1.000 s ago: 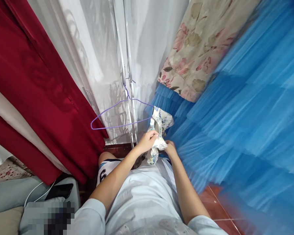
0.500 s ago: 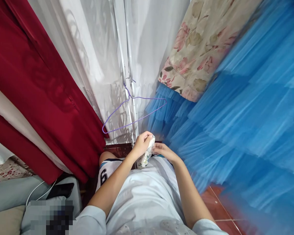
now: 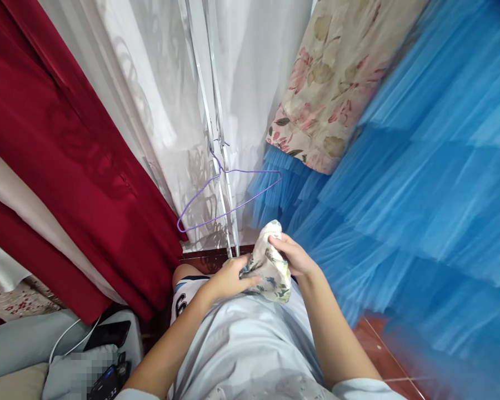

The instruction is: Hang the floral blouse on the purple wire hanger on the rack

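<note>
A white cloth with a blue, green and yellow floral print is bunched up in front of my lap; what kind of item it is, I cannot make out. My right hand pinches its upper right part between thumb and fingers. On the lower left side, my left hand holds the cloth, thumb in front and the other fingers partly hidden by it. Just beyond, a purple wire hanger hangs by its hook from a white metal bar.
Blue tiered tulle fills the right side, beside a floral fabric. Red curtains hang at left before white ones. A grey sofa at lower left bears a phone and cable. Red floor tiles show lower right.
The cloth has gone from a narrow folded roll to a wider, looser bunch and shifted right. My right hand has closed on its upper part; my left hand has moved lower along it.
</note>
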A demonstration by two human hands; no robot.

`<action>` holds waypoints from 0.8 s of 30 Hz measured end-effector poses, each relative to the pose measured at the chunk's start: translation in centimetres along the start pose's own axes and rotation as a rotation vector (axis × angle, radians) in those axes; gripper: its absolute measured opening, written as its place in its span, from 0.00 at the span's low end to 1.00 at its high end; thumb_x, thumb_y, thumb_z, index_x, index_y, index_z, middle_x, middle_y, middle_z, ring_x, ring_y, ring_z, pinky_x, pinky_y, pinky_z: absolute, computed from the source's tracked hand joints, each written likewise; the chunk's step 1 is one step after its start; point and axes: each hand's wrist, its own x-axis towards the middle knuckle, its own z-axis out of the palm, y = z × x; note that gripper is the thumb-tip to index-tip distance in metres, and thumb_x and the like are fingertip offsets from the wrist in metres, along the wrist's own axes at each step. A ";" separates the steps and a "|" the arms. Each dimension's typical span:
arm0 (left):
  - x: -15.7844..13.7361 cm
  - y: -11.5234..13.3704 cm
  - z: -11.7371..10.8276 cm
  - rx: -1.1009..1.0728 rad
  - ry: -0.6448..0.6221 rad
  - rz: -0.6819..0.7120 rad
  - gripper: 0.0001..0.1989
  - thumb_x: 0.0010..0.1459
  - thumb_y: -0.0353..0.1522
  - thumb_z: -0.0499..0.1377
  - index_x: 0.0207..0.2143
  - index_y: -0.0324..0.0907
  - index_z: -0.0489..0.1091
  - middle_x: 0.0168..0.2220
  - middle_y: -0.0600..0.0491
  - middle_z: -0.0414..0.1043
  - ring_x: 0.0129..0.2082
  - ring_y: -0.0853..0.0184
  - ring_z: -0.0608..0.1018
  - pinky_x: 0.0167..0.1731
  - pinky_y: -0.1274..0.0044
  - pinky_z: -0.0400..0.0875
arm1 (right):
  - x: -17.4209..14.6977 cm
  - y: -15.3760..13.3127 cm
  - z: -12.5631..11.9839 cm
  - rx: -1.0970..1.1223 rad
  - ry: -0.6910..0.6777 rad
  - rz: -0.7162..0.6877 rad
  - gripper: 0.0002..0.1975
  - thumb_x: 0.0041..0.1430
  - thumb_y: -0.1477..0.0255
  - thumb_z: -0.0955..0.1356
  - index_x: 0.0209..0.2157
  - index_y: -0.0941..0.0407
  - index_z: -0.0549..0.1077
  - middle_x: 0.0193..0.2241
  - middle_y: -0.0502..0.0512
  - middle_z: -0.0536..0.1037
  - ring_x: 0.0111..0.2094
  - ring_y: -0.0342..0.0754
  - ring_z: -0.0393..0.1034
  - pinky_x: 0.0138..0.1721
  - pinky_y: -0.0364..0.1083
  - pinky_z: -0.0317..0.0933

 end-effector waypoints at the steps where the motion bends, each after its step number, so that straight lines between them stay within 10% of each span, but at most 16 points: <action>1: -0.2 -0.4 0.2 0.049 0.013 -0.018 0.24 0.59 0.42 0.60 0.55 0.43 0.67 0.52 0.48 0.73 0.50 0.58 0.74 0.53 0.69 0.66 | -0.5 -0.6 -0.2 0.017 0.043 -0.024 0.14 0.51 0.61 0.75 0.32 0.57 0.77 0.24 0.53 0.79 0.23 0.46 0.72 0.28 0.44 0.67; 10: -2.6 -5.6 -4.1 0.561 0.113 0.076 0.11 0.58 0.42 0.62 0.32 0.43 0.75 0.39 0.49 0.76 0.50 0.58 0.72 0.57 0.64 0.56 | -3.6 -3.8 -3.7 0.064 0.267 -0.205 0.13 0.44 0.62 0.76 0.30 0.54 0.77 0.21 0.53 0.79 0.20 0.52 0.73 0.24 0.48 0.68; 24: -7.2 -5.8 -15.3 0.969 0.565 0.053 0.14 0.66 0.34 0.50 0.39 0.49 0.76 0.44 0.54 0.79 0.59 0.59 0.69 0.63 0.53 0.31 | 2.6 -0.2 -4.1 -0.084 0.187 -0.230 0.16 0.40 0.70 0.76 0.35 0.57 0.78 0.28 0.56 0.81 0.26 0.52 0.76 0.29 0.47 0.69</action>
